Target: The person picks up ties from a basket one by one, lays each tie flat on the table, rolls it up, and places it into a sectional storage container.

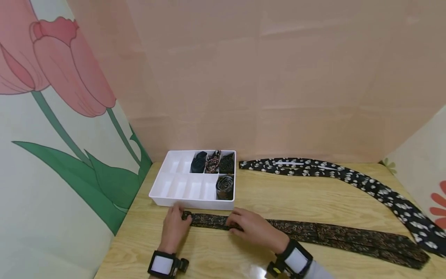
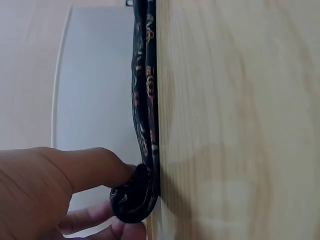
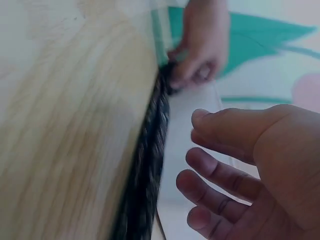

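Observation:
A dark necktie with a small brownish pattern [image 1: 348, 235] stretches along the table from left to right. My left hand [image 1: 174, 229] pinches its left end, where a small rolled-up coil [image 2: 131, 202] sits between thumb and fingers. Over the middle of that tie is my right hand [image 1: 256, 228]; in the right wrist view its fingers [image 3: 192, 186] are loosely bent beside the strip and hold nothing. Just behind both hands stands a white divided tray [image 1: 195, 202]. Rolled ties fill three back-right compartments, and another rolled tie [image 1: 224, 186] sits in the front-right one.
A black necktie with white floral spots [image 1: 373, 186] curves from beside the tray to the table's right edge. A pinkish-brown backdrop [image 1: 261, 77] rises behind the wooden table [image 1: 278, 195]. A tulip-painted wall [image 1: 69, 147] borders it on the left.

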Tool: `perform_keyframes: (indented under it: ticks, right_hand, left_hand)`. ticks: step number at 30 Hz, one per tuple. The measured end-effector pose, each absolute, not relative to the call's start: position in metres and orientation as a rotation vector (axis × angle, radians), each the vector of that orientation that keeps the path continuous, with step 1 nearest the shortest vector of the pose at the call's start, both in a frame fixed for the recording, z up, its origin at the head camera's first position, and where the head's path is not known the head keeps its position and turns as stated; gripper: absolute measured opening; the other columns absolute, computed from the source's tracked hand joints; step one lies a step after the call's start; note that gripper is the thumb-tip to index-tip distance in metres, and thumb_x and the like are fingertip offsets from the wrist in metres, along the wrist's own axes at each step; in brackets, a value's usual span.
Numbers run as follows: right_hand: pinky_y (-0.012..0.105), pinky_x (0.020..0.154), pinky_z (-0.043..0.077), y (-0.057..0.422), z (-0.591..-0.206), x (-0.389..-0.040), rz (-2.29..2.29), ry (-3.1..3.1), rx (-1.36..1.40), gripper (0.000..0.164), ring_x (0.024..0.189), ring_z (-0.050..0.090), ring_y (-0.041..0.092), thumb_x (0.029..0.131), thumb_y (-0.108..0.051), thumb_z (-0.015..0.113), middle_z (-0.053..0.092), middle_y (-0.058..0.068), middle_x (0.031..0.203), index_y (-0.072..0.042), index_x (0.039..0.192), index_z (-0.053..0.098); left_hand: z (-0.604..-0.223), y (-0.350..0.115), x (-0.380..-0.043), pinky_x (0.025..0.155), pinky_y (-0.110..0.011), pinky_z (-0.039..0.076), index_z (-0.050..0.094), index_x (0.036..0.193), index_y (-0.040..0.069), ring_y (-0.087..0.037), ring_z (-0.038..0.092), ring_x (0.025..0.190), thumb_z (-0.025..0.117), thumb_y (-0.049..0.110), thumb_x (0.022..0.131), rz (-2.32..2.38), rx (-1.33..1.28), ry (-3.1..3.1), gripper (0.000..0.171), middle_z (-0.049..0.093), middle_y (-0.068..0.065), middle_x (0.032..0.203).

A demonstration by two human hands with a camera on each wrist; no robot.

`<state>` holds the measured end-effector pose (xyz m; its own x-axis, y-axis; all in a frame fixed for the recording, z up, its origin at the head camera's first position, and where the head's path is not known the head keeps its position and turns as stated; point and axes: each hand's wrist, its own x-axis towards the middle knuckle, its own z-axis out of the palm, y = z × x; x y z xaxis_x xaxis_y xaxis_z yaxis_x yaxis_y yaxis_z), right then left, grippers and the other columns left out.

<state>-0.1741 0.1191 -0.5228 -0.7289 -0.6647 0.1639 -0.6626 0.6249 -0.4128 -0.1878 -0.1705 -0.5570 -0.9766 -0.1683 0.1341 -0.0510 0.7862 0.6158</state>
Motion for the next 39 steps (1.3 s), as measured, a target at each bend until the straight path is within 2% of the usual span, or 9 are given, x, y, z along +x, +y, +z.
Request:
perform_keyframes:
  ticks: [4, 9, 14, 17, 21, 27, 30, 34, 39]
  right_hand:
    - [0.032, 0.096, 0.058, 0.094, -0.525, -0.183, -0.647, 2.812, -1.238, 0.028, 0.11, 0.063, 0.013, 0.099, -0.02, 0.076, 0.064, -0.001, 0.119, -0.012, 0.125, 0.074]
    - [0.036, 0.103, 0.056, 0.086, -0.535, -0.188, -0.531, 2.826, -1.287, 0.036, 0.119, 0.061, 0.02, 0.098, -0.021, 0.077, 0.063, 0.003, 0.126, -0.012, 0.133, 0.073]
    - [0.037, 0.103, 0.056, 0.087, -0.541, -0.188, -0.531, 2.81, -1.267, 0.036, 0.122, 0.058, 0.021, 0.099, -0.022, 0.075, 0.061, 0.003, 0.129, -0.015, 0.134, 0.073]
    - [0.036, 0.102, 0.056, 0.087, -0.541, -0.188, -0.559, 2.797, -1.246, 0.035, 0.122, 0.058, 0.02, 0.099, -0.022, 0.074, 0.061, 0.002, 0.13, -0.015, 0.134, 0.073]
    - [0.036, 0.103, 0.055, 0.085, -0.54, -0.188, -0.561, 2.788, -1.208, 0.035, 0.123, 0.057, 0.02, 0.1, -0.023, 0.073, 0.061, 0.001, 0.13, -0.016, 0.134, 0.072]
    - [0.037, 0.104, 0.055, 0.082, -0.54, -0.188, -0.565, 2.793, -1.195, 0.036, 0.124, 0.058, 0.021, 0.097, -0.023, 0.076, 0.061, 0.002, 0.13, -0.015, 0.132, 0.073]
    - [0.036, 0.104, 0.055, 0.082, -0.541, -0.189, -0.566, 2.789, -1.183, 0.036, 0.122, 0.058, 0.019, 0.097, -0.025, 0.077, 0.061, 0.0, 0.129, -0.016, 0.132, 0.073]
    - [0.034, 0.102, 0.055, 0.083, -0.541, -0.191, -0.577, 2.764, -1.153, 0.036, 0.119, 0.058, 0.017, 0.097, -0.027, 0.077, 0.061, -0.002, 0.127, -0.018, 0.132, 0.073]
    - [0.034, 0.1, 0.055, 0.082, -0.541, -0.194, -0.574, 2.758, -1.138, 0.037, 0.116, 0.059, 0.016, 0.097, -0.028, 0.077, 0.062, -0.002, 0.127, -0.019, 0.132, 0.073]
  left_hand:
    - [-0.559, -0.166, -0.189, 0.076, -0.041, 0.051, 0.055, 0.099, 0.004, -0.025, 0.057, 0.087, 0.08, 0.0, 0.085, -0.99, 0.084, -2.744, 0.029, 0.056, -0.01, 0.095]
    - [-0.561, -0.157, -0.188, 0.082, -0.04, 0.055, 0.063, 0.095, 0.006, -0.023, 0.061, 0.093, 0.084, -0.002, 0.084, -0.994, -0.035, -2.692, 0.025, 0.059, -0.01, 0.104]
    - [-0.559, -0.149, -0.185, 0.087, -0.042, 0.054, 0.076, 0.095, 0.006, -0.022, 0.062, 0.099, 0.078, 0.008, 0.094, -0.96, -0.114, -2.689, 0.003, 0.063, -0.007, 0.106]
    - [-0.559, -0.146, -0.184, 0.088, -0.043, 0.054, 0.077, 0.101, 0.004, -0.023, 0.062, 0.101, 0.072, 0.007, 0.098, -0.959, -0.118, -2.693, 0.006, 0.064, -0.008, 0.106]
    - [-0.559, -0.143, -0.183, 0.078, -0.04, 0.052, 0.065, 0.108, 0.002, -0.023, 0.058, 0.092, 0.079, 0.009, 0.092, -0.97, -0.012, -2.719, 0.022, 0.058, -0.01, 0.102]
    - [-0.559, -0.136, -0.182, 0.07, -0.038, 0.048, 0.05, 0.102, 0.005, -0.022, 0.053, 0.081, 0.085, 0.01, 0.085, -0.981, 0.053, -2.747, 0.039, 0.051, -0.009, 0.095]
    - [-0.558, -0.132, -0.183, 0.077, -0.04, 0.051, 0.053, 0.098, 0.007, -0.023, 0.057, 0.09, 0.087, 0.005, 0.084, -0.968, -0.031, -2.737, 0.037, 0.053, -0.009, 0.101]
    - [-0.557, -0.128, -0.183, 0.083, -0.037, 0.053, 0.063, 0.093, 0.011, -0.019, 0.058, 0.096, 0.09, 0.012, 0.085, -0.974, -0.137, -2.761, 0.028, 0.054, -0.006, 0.106]
    - [-0.556, -0.138, -0.182, 0.091, -0.04, 0.056, 0.073, 0.098, 0.015, -0.019, 0.063, 0.106, 0.086, 0.012, 0.083, -0.956, -0.299, -2.82, 0.02, 0.063, -0.002, 0.116]
